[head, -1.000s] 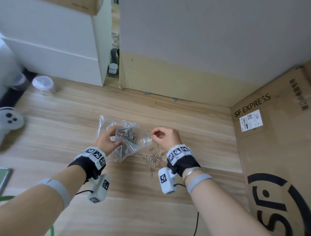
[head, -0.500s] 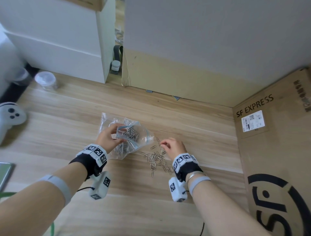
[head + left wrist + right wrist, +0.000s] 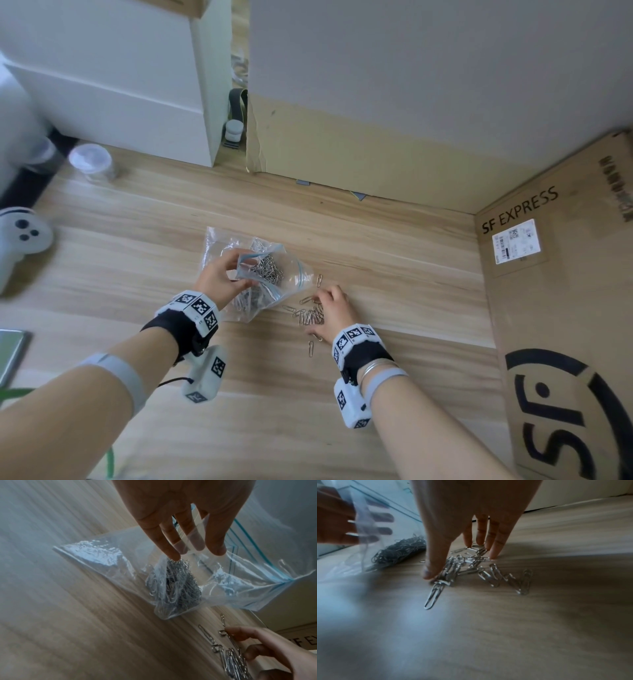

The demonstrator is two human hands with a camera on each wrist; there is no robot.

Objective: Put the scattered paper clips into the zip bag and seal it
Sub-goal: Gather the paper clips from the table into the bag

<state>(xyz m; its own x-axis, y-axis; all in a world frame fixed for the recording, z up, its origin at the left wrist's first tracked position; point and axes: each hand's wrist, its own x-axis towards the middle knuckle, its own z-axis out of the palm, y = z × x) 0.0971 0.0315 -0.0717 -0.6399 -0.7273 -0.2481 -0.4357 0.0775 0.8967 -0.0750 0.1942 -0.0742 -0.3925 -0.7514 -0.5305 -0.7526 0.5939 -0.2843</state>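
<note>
On the wooden table (image 3: 394, 274), my left hand (image 3: 239, 270) pinches the mouth of the clear zip bag (image 3: 291, 270) with its blue seal strip and holds it open and tilted. A clump of paper clips (image 3: 267, 270) lies inside. In the left wrist view, the left hand (image 3: 195, 547) has its fingers inside the bag (image 3: 223, 585) and its thumb outside. Just to the right, my right hand (image 3: 322, 308) is down on the loose paper clips (image 3: 308, 315). In the right wrist view, the right hand (image 3: 458, 563) has its thumb and fingertips touching the pile (image 3: 505, 577) from both sides.
An SF Express cardboard box (image 3: 565, 308) walls off the right side. A grey and cardboard panel (image 3: 376, 154) stands at the back, a white cabinet (image 3: 120, 85) at back left. A white controller (image 3: 20, 236) and a clear jar (image 3: 92, 164) lie at far left. More crumpled clear plastic (image 3: 219, 243) lies under the bag.
My right hand left the bag's mouth, dropped down and to the right, and now rests on the loose clips. The left hand keeps hold of the bag.
</note>
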